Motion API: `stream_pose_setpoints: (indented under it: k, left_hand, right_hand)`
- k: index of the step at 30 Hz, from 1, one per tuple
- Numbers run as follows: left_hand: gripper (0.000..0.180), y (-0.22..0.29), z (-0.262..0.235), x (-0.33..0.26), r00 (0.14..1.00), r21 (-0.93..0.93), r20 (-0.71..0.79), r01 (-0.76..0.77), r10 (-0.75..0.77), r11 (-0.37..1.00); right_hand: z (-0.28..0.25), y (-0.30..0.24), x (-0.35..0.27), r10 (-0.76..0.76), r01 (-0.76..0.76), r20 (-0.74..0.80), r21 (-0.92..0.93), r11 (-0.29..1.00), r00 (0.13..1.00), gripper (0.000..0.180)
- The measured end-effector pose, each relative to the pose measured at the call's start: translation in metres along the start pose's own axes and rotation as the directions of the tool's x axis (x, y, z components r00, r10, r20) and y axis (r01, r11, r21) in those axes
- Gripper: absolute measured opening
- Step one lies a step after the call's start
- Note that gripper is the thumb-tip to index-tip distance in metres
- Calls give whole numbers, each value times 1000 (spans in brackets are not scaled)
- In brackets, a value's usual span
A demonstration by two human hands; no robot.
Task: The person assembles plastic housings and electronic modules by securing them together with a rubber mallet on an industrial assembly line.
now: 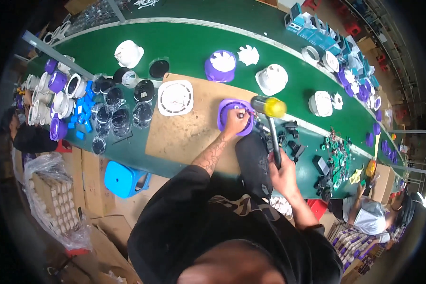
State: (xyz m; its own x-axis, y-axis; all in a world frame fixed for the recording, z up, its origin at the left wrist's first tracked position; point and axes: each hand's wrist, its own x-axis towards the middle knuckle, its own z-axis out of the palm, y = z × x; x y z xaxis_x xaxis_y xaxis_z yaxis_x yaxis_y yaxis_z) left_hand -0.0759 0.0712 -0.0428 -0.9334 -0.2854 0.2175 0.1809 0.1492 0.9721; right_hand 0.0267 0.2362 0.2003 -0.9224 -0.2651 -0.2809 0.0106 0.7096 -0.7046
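Observation:
My left hand (235, 121) rests on a purple round fan housing (227, 110) that lies on a brown board (184, 135), fingers pinching a small metal part at its centre. My right hand (281, 171) grips the black handle of a mallet (268, 107) with a yellow and grey head, raised just right of the housing. A white square fan grille (175, 97) lies on the board to the left.
A green conveyor belt (189, 45) carries white and purple fan shells (221, 65). Clear plastic-wrapped black parts (120, 116) and blue pieces (83, 113) sit at left. Small black parts (324, 165) lie at right. A blue stool (123, 179) and cardboard boxes stand below. Another person (369, 215) works at right.

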Motion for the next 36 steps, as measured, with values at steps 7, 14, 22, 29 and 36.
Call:
stream_pose_setpoints:
  k: [7, 14, 22, 29, 36]
  left_hand:
    - [7, -11, 2, -9, 999, -44, -30, -33, 31, 998]
    - [9, -9, 11, -5, 994, -101, -72, -92, 85, 991]
    - [30, 66, -118, -5, 869, -617, -147, 293, -472, 731]
    - [20, -31, -204, -84, 565, -226, -42, 798, -824, 559]
    - [51, -41, -195, -110, 853, 448, -310, 521, -420, 727]
  right_hand:
    - [19, 19, -1, -112, 112, -16, 12, 994, 994, 15]
    - [26, 44, -1, -128, 129, -45, 13, 992, 991, 11]
    - [34, 85, -53, 27, -34, 134, 57, 998, 991, 11]
    - [159, 126, 1, -129, 228, 256, -407, 884, 958, 32]
    - [142, 77, 80, -461, 415, 4, -442, 795, 887, 56]
